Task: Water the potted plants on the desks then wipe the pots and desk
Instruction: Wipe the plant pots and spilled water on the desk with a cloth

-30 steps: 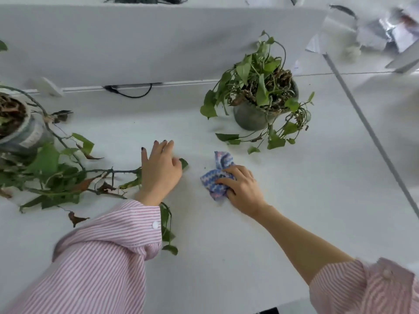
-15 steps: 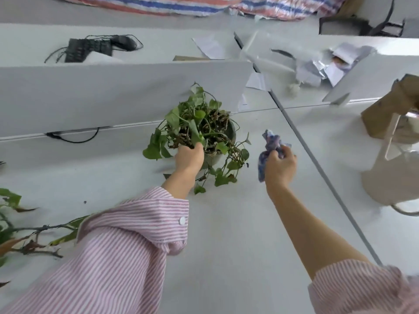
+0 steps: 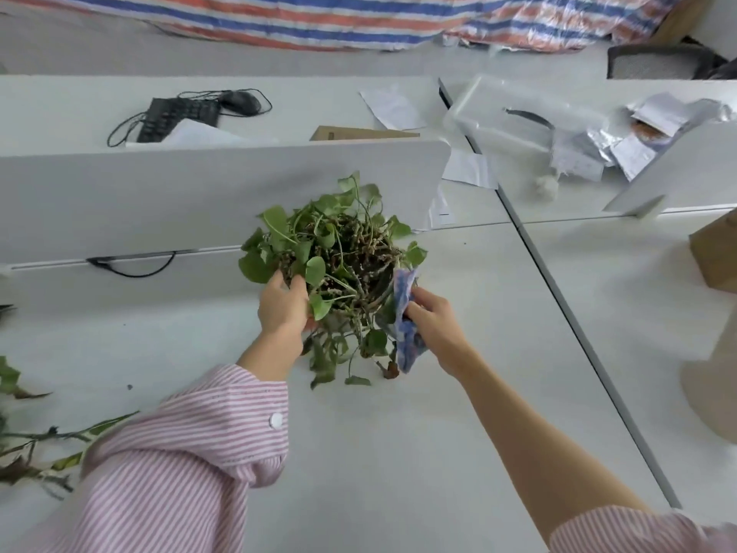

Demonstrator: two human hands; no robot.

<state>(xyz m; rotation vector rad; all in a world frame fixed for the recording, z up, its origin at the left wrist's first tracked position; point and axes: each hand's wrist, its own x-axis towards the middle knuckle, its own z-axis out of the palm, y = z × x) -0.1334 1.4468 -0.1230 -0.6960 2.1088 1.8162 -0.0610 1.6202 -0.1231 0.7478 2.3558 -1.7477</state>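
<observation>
Item: pothos pot, which our left hand grips to steady while our right hand presses the clutched blue cloth against its side for wiping.

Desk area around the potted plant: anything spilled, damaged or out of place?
No spill shows. Loose vines with brown, withered leaves sprawl across the desk at the left edge. Papers and crumpled foil litter the far desk.

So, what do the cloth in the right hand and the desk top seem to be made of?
Cloth: seems soft woven or knitted fabric, matte, with a blue-and-white zigzag pattern; it hangs limp and crumpled in the right hand. Desk top: probably laminate-coated board, smooth pale grey with a faint sheen; no grain shows, so uncertain.
</observation>
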